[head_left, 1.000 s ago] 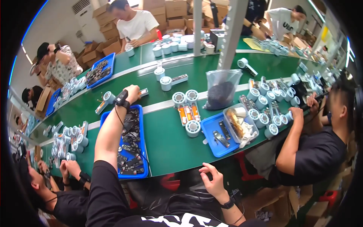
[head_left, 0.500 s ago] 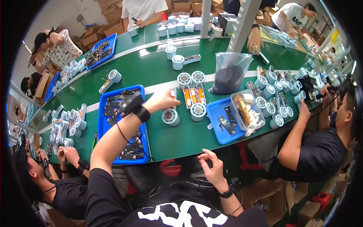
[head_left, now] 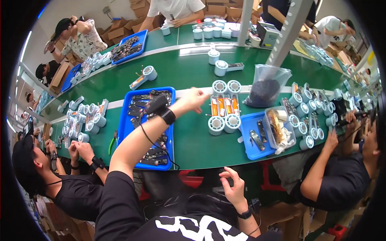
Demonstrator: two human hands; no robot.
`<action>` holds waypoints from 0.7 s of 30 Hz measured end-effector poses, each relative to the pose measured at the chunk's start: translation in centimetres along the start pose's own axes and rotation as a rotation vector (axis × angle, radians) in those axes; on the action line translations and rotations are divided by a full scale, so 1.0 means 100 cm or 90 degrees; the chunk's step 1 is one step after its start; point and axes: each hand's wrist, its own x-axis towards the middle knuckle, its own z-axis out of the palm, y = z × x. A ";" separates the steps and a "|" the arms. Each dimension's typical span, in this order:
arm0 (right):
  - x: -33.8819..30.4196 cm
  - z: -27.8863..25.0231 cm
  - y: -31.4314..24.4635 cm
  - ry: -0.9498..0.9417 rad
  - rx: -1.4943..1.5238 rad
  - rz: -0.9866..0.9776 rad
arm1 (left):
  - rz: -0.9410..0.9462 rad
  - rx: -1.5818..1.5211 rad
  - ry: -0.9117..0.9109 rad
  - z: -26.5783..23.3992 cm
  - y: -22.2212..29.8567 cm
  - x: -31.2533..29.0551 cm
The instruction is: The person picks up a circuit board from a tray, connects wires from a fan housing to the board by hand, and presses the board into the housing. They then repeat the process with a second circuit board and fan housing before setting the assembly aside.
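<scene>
My left hand (head_left: pixel 192 100) reaches over the green bench, fingers apart and pointing right, and nothing shows in it. Just beyond its fingertips lie several light-blue handheld fan units (head_left: pixel 216 124), set side by side, with orange batteries (head_left: pixel 228 105) showing in their open handles. My left forearm crosses above a blue tray (head_left: pixel 172 132) of black circuit-board parts (head_left: pixel 155 158). Low in front of my body, my right hand (head_left: pixel 234 188) hangs off the bench edge, fingers loosely bent with a gap between thumb and forefinger, holding nothing.
Right of the fan units stand a smaller blue tray (head_left: pixel 251 153) with a clear tub (head_left: pixel 291 138), and a plastic bag (head_left: pixel 263 86) of dark parts. Green-handled pliers (head_left: pixel 113 143) lie left of the large tray. Co-workers sit on both sides, beside more fan units.
The fan unit under my left hand has moved right into line with the others, and the hand is off it. The whole view has shifted. My right hand keeps its loose pose.
</scene>
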 end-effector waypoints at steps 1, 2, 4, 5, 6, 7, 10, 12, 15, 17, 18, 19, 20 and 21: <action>0.000 -0.001 -0.002 -0.001 -0.003 -0.001 | 0.084 0.114 0.068 -0.031 -0.004 0.010; 0.000 -0.002 -0.004 -0.001 -0.007 -0.002 | 0.106 0.237 0.185 -0.070 -0.020 0.030; -0.002 -0.006 -0.002 0.006 -0.016 -0.003 | 0.175 0.410 0.440 -0.134 -0.049 0.044; -0.005 -0.007 -0.001 0.008 -0.021 0.006 | 0.103 0.387 0.576 -0.153 -0.052 0.038; -0.006 -0.009 -0.001 0.010 -0.025 0.010 | 0.163 0.458 0.605 -0.181 -0.074 0.036; -0.006 -0.010 0.000 0.012 -0.028 0.014 | 0.225 0.528 0.633 -0.206 -0.100 0.038; -0.007 -0.016 0.001 0.034 -0.036 0.017 | 0.211 0.698 0.507 -0.228 -0.155 0.034; -0.011 -0.015 0.000 0.052 -0.042 0.032 | 0.114 0.660 0.403 -0.235 -0.143 0.041; -0.006 -0.015 0.000 0.040 -0.049 0.034 | -0.096 0.583 0.193 -0.236 -0.108 0.053; -0.004 -0.014 -0.002 0.045 -0.036 0.049 | -0.090 0.580 0.220 -0.221 -0.069 0.055; -0.004 -0.013 -0.002 0.049 -0.022 0.057 | -0.088 0.578 0.206 -0.207 -0.050 0.051; -0.002 -0.009 -0.003 0.049 -0.006 0.063 | -0.076 0.439 0.166 -0.190 -0.024 0.042; -0.002 -0.005 -0.003 0.049 -0.008 0.073 | -0.065 0.299 0.127 -0.169 -0.009 0.039; 0.002 0.001 -0.003 0.032 0.006 0.077 | 0.047 0.353 0.116 -0.150 -0.011 0.035</action>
